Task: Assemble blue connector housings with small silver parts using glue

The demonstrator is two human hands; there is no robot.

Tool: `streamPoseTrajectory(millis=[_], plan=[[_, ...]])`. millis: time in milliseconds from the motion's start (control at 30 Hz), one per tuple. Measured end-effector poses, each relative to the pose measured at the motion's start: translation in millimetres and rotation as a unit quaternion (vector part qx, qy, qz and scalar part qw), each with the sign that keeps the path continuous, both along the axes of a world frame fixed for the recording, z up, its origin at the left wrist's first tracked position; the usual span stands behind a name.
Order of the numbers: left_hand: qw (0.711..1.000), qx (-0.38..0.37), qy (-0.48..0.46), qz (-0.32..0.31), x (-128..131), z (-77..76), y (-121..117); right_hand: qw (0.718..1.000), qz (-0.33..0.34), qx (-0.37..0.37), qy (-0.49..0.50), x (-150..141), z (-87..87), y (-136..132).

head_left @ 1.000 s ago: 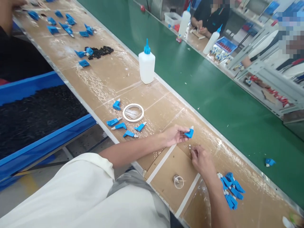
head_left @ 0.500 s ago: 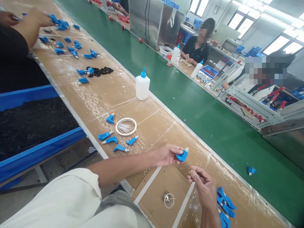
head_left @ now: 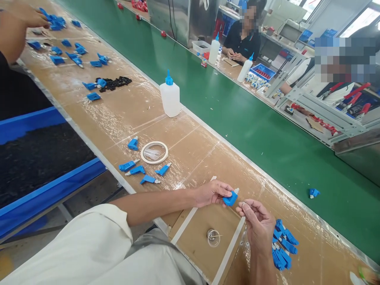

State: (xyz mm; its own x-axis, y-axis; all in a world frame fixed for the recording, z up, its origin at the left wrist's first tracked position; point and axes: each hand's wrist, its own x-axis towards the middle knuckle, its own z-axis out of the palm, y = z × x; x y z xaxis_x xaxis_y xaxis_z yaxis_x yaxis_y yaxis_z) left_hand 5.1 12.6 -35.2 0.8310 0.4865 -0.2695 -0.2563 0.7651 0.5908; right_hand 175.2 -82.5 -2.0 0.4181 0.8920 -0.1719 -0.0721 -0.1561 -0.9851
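Note:
Between the thumb and fingers of my left hand (head_left: 211,193) is a blue plastic part (head_left: 230,198) with a pale tip pointing up and away. My right hand (head_left: 257,218) is close beside it on the right, thumb and fingertips pinched together; whatever is between them is too small to make out. Below my hands, a small clear cup (head_left: 213,238) with a thin stick in it stands on a brown board (head_left: 199,250) edged with white tape. Right of my right wrist lies a pile of similar blue parts (head_left: 285,246).
Left of my hands are a roll of tape (head_left: 143,155) and several blue parts (head_left: 163,169). A white bottle (head_left: 170,99) with a blue cap stands by the green belt (head_left: 237,130), which carries one blue part (head_left: 313,193). A co-worker's arm (head_left: 13,29) reaches in at far left; other people sit across.
The view has shifted slightly. My right hand and my left hand with the blue part are a little closer together; the left hand's grip has not changed.

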Motion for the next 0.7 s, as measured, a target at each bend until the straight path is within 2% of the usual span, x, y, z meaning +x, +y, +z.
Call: streamPoseTrajectory(millis=[267, 467, 700], plan=[[0.999, 0.031, -0.002, 0.014, 0.9, -4.3, -0.2, 1.000, 0.016, -0.006, -0.007, -5.2, -6.7, -0.8], [0.997, 0.077, 0.005, 0.024, 4.9, -10.2, -0.3, 1.000, 0.004, 0.023, -0.021, -13.0, -8.8, -0.9], [0.994, 0.106, 0.009, 0.029, -2.3, -0.4, -2.2, 0.998, 0.025, 0.032, -0.043, -16.0, -8.6, -2.1]])
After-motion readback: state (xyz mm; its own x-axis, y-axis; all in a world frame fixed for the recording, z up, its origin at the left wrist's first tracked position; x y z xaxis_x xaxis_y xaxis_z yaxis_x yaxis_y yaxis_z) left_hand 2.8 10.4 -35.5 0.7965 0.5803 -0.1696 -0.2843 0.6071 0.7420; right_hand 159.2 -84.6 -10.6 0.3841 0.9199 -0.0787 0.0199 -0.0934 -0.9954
